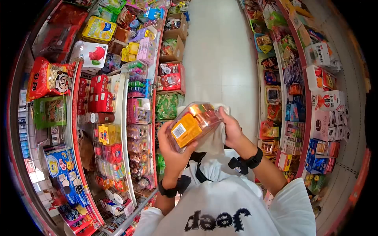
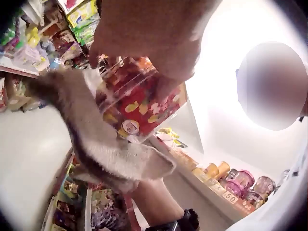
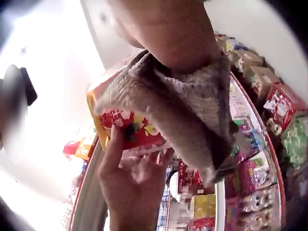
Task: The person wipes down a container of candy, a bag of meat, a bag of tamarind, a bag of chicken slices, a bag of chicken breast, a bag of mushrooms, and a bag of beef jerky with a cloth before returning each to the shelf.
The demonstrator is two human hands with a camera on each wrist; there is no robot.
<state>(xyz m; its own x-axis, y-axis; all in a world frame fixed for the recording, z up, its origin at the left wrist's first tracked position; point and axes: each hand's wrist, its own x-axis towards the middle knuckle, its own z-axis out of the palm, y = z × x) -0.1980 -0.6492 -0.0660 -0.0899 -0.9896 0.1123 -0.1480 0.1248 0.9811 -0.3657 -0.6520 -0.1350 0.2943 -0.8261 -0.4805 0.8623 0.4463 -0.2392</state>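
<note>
A clear plastic box (image 1: 186, 131) with orange contents and a white barcode label is held in front of the chest. My left hand (image 1: 173, 155) grips its near left side, thumb on the edge. On the other side my right hand (image 1: 235, 133) holds a pale cloth (image 1: 214, 141) against the box, with the thumb at its corner. Red printing with yellow shapes shows on the box (image 2: 144, 103) in the left wrist view, beside the hanging cloth (image 2: 108, 144). In the right wrist view the cloth (image 3: 159, 103) covers part of the box (image 3: 139, 134), and the right fingers are hidden.
Shelves of packaged snacks (image 1: 138, 86) line the left side, with open cardboard boxes (image 1: 172, 49) at their foot. More stocked shelves (image 1: 291, 86) stand on the right. A pale tiled floor (image 1: 220, 47) runs between them. Lidded tubs (image 2: 240, 180) stand on a shelf in the left wrist view.
</note>
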